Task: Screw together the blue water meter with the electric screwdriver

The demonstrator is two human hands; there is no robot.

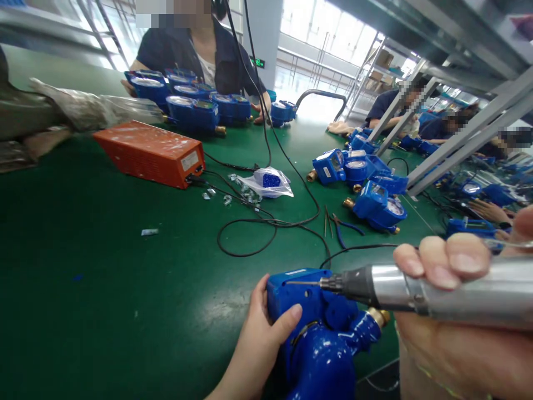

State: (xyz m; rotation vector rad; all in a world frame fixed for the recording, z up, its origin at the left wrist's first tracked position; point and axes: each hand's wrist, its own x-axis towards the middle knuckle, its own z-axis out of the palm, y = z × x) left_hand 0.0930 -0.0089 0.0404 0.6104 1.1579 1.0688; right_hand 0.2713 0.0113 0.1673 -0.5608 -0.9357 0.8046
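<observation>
One meter in hand: a blue water meter [316,328] at the 6 o'clock edge of the green table [104,289]; its brass fitting points toward 3 o'clock
Left hand: the left hand [260,333] wraps the meter's blue box from 9 o'clock, thumb laid across the front, fingers closed on it
Right hand: the right hand [453,311] comes in from 3 o'clock, clenched round a silver power screwdriver [416,289]; fingertips curl over the barrel
Driver tip: the thin bit lies level, its point touching the top of the meter's box
Cable: a black cable [266,222] loops over the table at 12 o'clock of the meter
Pliers: blue-handled pliers [343,228] just beside the cable, toward 1 o'clock
Bag: a clear plastic bag [268,183] with blue bits inside, farther off at 12 o'clock
Orange box: an orange box [152,153] at 10 o'clock, well apart; wires plugged into its end
More meters: a heap of blue meters [366,183] at 1 o'clock; another row [195,103] at 11 o'clock before a seated person [195,50]
</observation>
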